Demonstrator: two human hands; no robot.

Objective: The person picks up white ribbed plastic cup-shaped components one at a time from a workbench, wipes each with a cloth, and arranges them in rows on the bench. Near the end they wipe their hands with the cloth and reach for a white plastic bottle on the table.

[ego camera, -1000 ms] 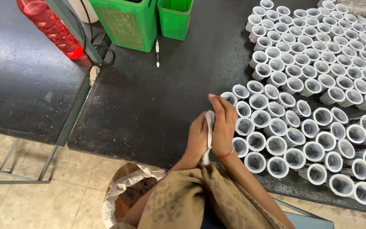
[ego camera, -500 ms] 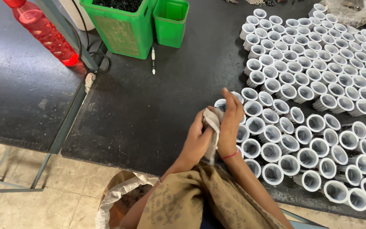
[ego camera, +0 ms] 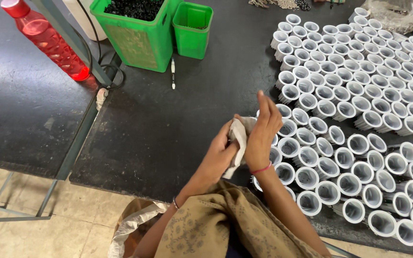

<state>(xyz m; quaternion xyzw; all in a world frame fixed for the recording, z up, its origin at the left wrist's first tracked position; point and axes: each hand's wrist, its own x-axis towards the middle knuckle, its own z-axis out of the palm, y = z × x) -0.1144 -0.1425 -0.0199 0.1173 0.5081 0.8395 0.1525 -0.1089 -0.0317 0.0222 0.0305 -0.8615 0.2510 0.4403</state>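
Cloth (ego camera: 238, 138), pale and crumpled, pinched between both hands above the dark table (ego camera: 168, 129). Left hand (ego camera: 221, 155) curled under and around the cloth's lower part, thumb against the fabric. Right hand (ego camera: 263, 134) pressed on the cloth from the other side, fingers straight and pointing away from the body, a red band at the wrist. Hands close together, clamped on the cloth. Whether a cup sits inside the cloth: cannot tell. Just right of the right hand, and spreading far to the right and beyond, rows of white cups (ego camera: 359, 114), open mouths tilted toward the camera. Well beyond the hands, a big green bin (ego camera: 137, 43) with dark bits inside, a smaller green bin (ego camera: 192, 33) touching it, a pen (ego camera: 172, 73) lying before them. Far left of the left hand, a red bottle (ego camera: 48, 40). Below the wrists, a brown patterned garment (ego camera: 225, 229).
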